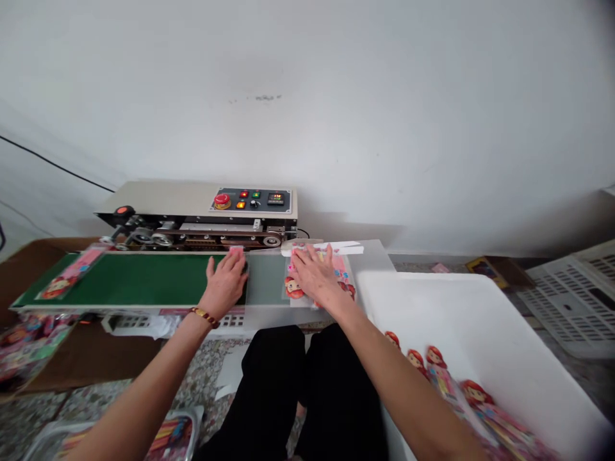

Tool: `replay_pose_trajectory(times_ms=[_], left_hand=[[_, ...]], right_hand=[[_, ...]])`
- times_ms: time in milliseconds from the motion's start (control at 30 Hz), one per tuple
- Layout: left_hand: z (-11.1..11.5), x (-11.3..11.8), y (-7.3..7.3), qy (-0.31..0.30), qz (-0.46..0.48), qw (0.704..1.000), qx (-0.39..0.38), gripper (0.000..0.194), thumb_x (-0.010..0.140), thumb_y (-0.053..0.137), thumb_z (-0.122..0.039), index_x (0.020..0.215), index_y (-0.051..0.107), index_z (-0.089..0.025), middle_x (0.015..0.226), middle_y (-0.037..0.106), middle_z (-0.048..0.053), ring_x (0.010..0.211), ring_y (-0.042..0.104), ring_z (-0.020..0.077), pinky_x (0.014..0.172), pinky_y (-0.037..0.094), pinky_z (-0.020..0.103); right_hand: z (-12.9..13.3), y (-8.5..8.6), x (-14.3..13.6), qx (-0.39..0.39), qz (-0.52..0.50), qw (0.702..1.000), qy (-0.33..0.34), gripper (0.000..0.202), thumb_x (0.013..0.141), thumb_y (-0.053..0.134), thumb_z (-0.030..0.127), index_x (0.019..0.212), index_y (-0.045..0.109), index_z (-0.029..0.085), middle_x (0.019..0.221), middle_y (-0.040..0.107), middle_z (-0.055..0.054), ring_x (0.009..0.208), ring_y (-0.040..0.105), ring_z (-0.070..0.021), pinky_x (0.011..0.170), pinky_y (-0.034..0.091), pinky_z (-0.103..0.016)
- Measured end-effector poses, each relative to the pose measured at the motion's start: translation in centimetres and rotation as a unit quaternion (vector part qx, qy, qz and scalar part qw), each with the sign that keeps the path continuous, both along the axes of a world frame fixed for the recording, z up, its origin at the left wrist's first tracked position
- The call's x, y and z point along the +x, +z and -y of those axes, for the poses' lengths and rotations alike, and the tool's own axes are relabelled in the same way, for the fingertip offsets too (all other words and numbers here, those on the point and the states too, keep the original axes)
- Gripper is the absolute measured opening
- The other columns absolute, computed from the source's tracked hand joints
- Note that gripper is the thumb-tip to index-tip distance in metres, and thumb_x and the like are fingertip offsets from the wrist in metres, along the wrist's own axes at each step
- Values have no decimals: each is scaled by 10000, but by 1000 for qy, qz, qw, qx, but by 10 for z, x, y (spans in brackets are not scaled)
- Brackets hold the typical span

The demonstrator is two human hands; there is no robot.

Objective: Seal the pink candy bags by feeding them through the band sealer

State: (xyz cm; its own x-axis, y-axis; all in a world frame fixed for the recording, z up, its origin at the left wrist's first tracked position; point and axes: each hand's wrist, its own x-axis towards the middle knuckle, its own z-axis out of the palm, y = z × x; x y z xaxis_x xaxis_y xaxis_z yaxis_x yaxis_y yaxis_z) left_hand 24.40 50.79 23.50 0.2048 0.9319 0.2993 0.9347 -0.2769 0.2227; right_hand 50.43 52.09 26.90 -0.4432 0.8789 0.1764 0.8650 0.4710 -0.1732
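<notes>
The left hand (225,283), fingers loosely curved, covers most of a slim pink packet (236,250) at the end of the smooth green belt (158,278) — whether it grips, I cannot tell. The right hand (314,274), fingers spread, lies over glossy, flat printed packets (294,288) on a translucent sheet (266,275), near the round-cornered white tub (456,314).
</notes>
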Motion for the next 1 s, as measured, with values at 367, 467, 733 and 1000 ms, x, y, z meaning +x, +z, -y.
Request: replay_pose_trajectory(times_ms=[367,467,733,1000], left_hand=[[-7,103,5,-161,50,984,-59,490,968,453,-221,1442,501,-106,1557,453,206,1487,377,313,1248,250,564],[-8,74,0,-133,39,989,-58,479,982,437,-247,1439,511,-127,1568,444,190,1493,372,301,1249,248,562],[-5,-1,2,-39,6,999,-13,422,979,426,-276,1365,582,-203,1505,535,152,1435,457,318,1226,237,638],[0,97,6,-140,8,990,-30,461,999,440,-280,1431,512,-135,1564,460,162,1456,428,296,1234,299,552]], right_hand=[[18,1,52,-14,29,996,-77,379,1058,431,276,1405,576,226,1543,483,-119,1469,335,-379,1148,1,-803],[18,-2,52,-22,49,997,-53,394,1056,447,295,1426,555,214,1554,471,-109,1489,298,-373,1150,30,-808],[-2,-8,2,-5,16,999,-34,378,1061,473,375,1378,593,207,1489,545,-109,1435,368,-368,1171,41,-778],[9,-3,19,6,20,998,-62,361,1067,415,287,1365,602,207,1494,538,-125,1430,382,-358,1158,9,-784]])
